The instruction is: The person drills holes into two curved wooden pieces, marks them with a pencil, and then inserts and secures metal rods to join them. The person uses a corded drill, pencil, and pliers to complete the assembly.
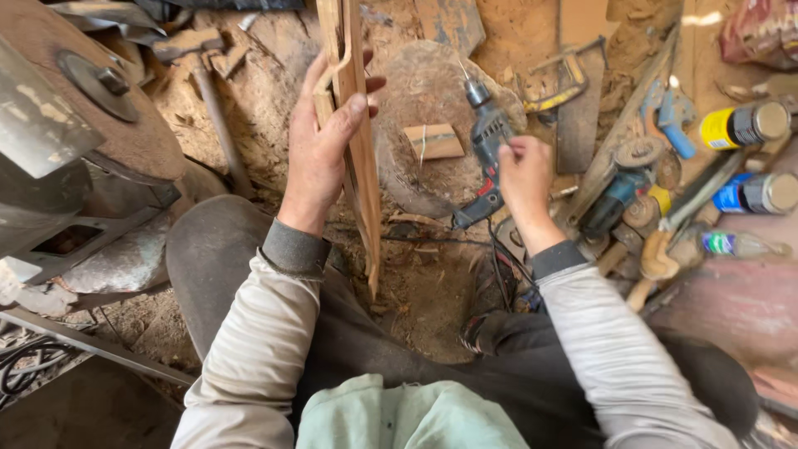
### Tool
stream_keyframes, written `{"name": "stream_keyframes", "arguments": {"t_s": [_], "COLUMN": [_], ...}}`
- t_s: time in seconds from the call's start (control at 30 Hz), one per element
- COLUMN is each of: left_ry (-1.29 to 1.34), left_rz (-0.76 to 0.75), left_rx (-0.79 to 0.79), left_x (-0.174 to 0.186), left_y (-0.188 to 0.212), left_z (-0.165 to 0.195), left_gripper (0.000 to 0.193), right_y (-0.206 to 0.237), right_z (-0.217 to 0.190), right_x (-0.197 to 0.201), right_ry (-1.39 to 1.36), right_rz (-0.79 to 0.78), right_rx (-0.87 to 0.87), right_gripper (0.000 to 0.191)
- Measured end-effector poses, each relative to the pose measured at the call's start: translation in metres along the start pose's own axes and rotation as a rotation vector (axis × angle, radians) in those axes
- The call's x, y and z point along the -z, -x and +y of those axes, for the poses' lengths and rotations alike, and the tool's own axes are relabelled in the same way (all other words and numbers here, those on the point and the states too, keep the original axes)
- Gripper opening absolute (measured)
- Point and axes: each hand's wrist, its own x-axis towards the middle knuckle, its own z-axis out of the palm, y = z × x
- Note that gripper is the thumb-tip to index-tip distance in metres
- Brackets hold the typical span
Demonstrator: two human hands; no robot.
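My left hand grips long thin wooden strips that stand upright, their lower ends near the ground between my knees. My right hand holds a blue-grey electric drill, bit pointing up and away, over a round wooden stump. A small rectangular wood block lies on the stump, between the strips and the drill. The drill's cord trails down toward my legs.
A large metal machine with a round disc stands at the left. A hammer lies on sawdust behind. At the right are a clamp, an angle grinder, spray cans, bottles and wooden handles.
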Motion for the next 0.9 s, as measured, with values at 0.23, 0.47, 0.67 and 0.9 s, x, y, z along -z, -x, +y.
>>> {"name": "stream_keyframes", "arguments": {"t_s": [0.23, 0.47, 0.67, 0.9], "left_ry": [0.086, 0.223, 0.3, 0.38], "left_rz": [-0.016, -0.123, -0.135, -0.368], "left_rx": [0.154, 0.076, 0.087, 0.006], "left_x": [-0.019, -0.016, -0.002, -0.003], "left_y": [-0.016, -0.011, -0.022, -0.056], "left_z": [0.009, 0.019, 0.032, 0.049], "left_gripper": [0.116, 0.131, 0.14, 0.138], "right_y": [0.053, 0.029, 0.07, 0.131], "right_z": [-0.011, -0.001, -0.014, -0.051], "right_x": [-0.014, 0.018, 0.107, 0.218], "right_ry": [-1.115, -1.77, -1.714, -1.607], "right_rz": [-0.257, -0.043, 0.0, -0.317], "right_rx": [-1.213, -1.205, -0.737, -0.074], "right_gripper": [0.044, 0.027, 0.03, 0.05]}}
